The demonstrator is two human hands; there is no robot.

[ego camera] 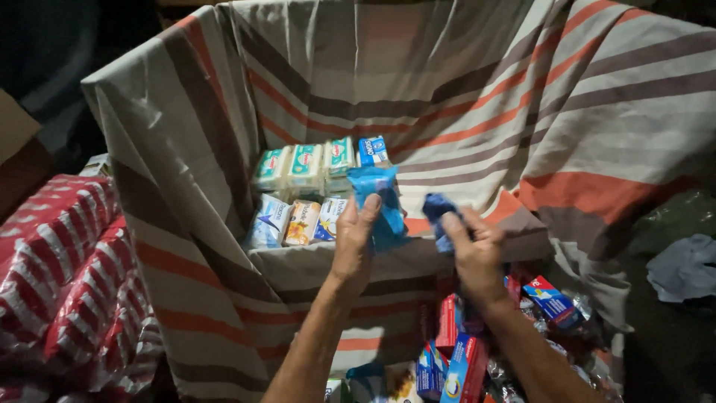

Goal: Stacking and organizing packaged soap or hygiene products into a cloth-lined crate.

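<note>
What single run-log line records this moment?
left hand: holds light blue packet | right hand: holds dark blue packet | below: striped cloth-lined box

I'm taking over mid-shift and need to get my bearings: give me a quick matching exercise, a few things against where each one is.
Things:
1. light blue packet
2. dark blue packet
3. soap bars
4. red-and-white wrapped bundle

Places:
A. stacked inside the striped cloth-lined box
B. in the right hand
C. far left, outside the box
D. in the left hand

Pairs: 1-D, 2-B, 3-A, 4-C
</note>
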